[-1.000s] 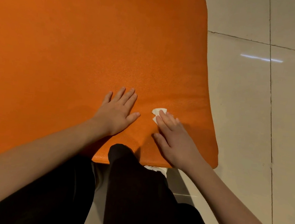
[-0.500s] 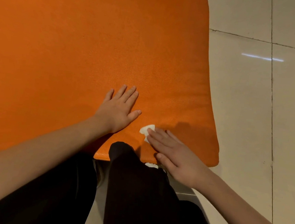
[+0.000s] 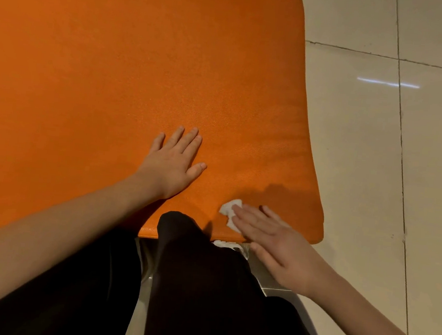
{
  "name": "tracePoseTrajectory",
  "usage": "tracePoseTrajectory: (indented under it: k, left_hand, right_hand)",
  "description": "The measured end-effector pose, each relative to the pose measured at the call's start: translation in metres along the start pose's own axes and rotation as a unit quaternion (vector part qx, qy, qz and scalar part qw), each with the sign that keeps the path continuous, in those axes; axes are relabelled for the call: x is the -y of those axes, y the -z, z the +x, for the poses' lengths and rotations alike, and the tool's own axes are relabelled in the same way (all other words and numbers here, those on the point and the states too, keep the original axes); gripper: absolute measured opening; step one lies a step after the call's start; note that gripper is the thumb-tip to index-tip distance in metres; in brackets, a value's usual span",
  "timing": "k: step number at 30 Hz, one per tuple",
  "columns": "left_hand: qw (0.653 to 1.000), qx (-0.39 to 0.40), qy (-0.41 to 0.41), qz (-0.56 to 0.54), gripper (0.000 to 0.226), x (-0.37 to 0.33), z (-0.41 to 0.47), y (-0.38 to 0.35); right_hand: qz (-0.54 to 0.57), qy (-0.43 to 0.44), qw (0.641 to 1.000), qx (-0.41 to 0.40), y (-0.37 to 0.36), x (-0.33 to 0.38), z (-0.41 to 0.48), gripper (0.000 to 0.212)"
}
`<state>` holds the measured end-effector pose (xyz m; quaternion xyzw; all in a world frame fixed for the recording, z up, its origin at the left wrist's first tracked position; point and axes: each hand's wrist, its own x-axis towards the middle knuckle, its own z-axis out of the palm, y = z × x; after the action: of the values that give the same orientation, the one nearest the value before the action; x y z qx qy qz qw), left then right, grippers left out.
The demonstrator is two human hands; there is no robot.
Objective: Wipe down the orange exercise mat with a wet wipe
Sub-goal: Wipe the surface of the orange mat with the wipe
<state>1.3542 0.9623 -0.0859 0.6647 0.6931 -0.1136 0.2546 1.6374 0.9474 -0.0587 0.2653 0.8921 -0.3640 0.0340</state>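
Your right hand has drawn the wet wipe back toward you since a second ago, from further up the mat to just short of its near edge, and it now points leftward instead of away from you. You are not gripping the wipe: the fingers lie straight and flat over it, pressing it onto the orange surface, which spreads the pressure and lets the crumpled white wad slide with the palm; only its left part peeks out beyond the fingertips. Your left hand has kept its place, spread flat and holding nothing, palm down on the mat to the left of the wipe and a little further from you. It probably sits there to brace your weight and pin the mat so it does not creep over the glossy tiled floor as you rub. Your dark trouser leg meets the near edge between the two arms. Judging by where the wipe is, you are working the near right corner, and the broad stretch to the left and beyond looks like ground the wipe has yet to reach.
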Motion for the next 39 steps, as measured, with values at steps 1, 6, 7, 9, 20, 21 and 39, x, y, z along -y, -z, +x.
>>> tracePoseTrajectory:
  k: [1,6,7,9,20,21,39]
  left_hand:
    - [1.000,-0.001,0.000,-0.001,0.067,0.000,0.000,-0.001]
    - [1.000,0.003,0.003,0.009,0.068,0.001,0.001,0.000]
    - [1.000,0.007,0.005,0.013,0.068,0.000,0.001,0.000]
    - [1.000,0.013,0.007,0.019,0.068,-0.001,0.001,0.001]
    - [0.999,0.025,0.013,0.030,0.066,-0.002,0.000,0.005]
    - [0.999,0.026,0.014,0.031,0.066,-0.002,0.001,0.004]
    - [1.000,0.026,0.011,-0.003,0.063,-0.001,-0.008,0.001]
  right_hand:
    - [-0.008,-0.024,1.000,-0.014,0.003,-0.008,-0.002,0.049]
    - [0.044,-0.089,0.994,-0.039,-0.002,0.002,-0.004,0.050]
    - [0.046,-0.068,0.996,-0.036,-0.007,0.006,-0.011,0.049]
    - [0.030,-0.050,0.998,-0.037,-0.010,0.003,-0.027,0.049]
    - [0.024,-0.116,0.990,-0.074,-0.017,0.010,-0.031,0.053]
    - [0.005,-0.129,0.988,-0.086,-0.014,0.002,-0.031,0.052]
    - [0.023,-0.295,0.955,-0.036,0.027,-0.003,0.038,0.053]
